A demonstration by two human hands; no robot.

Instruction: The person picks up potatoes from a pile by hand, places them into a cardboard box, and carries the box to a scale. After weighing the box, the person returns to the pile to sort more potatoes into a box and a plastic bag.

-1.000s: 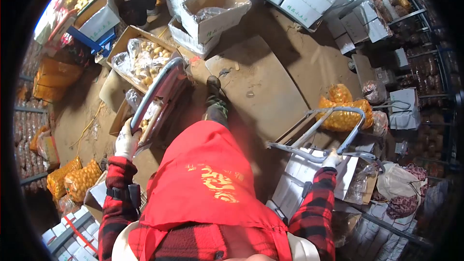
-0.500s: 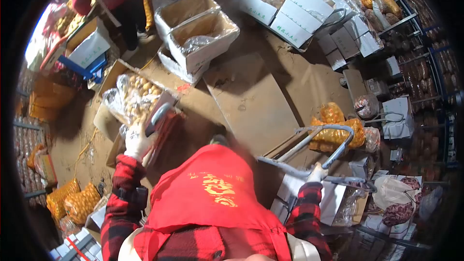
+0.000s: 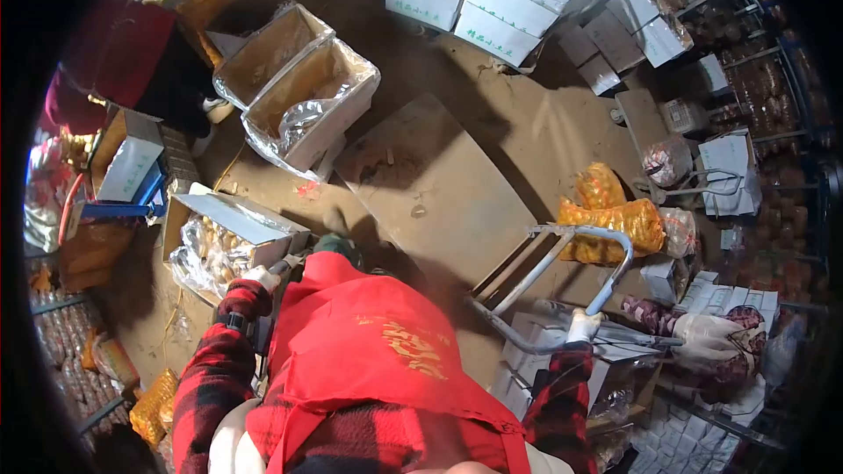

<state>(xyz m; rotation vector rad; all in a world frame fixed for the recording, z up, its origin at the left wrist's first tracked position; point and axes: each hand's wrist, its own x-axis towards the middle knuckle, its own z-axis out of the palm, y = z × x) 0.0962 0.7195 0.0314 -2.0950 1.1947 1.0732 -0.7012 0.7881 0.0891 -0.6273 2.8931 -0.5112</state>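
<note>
My left hand (image 3: 262, 278), in a white glove, is closed at the near edge of an open carton (image 3: 263, 221) of potatoes. It appears to grip a grey handle, mostly hidden by the glove and sleeve. Clear plastic film (image 3: 198, 254) spills over the carton's left side, and a pale flap stands over part of the potatoes (image 3: 224, 246). On the right, my gloved right hand (image 3: 583, 326) is wrapped round the grey tube of a hand truck (image 3: 625, 250). The truck's frame slants across to the left, with white cartons below it.
Two film-lined cartons (image 3: 307, 114) stand ahead, left of a flat board (image 3: 439, 175) on the floor. White cartons (image 3: 505, 13) are stacked beyond. Yellow net sacks (image 3: 615, 233) lie past the hand truck. A person in a dark red top (image 3: 114, 61) bends at the upper left.
The potato carton and my left hand are closer to my body, and its flap now shows over the potatoes. My view has shifted. The right hand keeps its hold on the hand truck.
</note>
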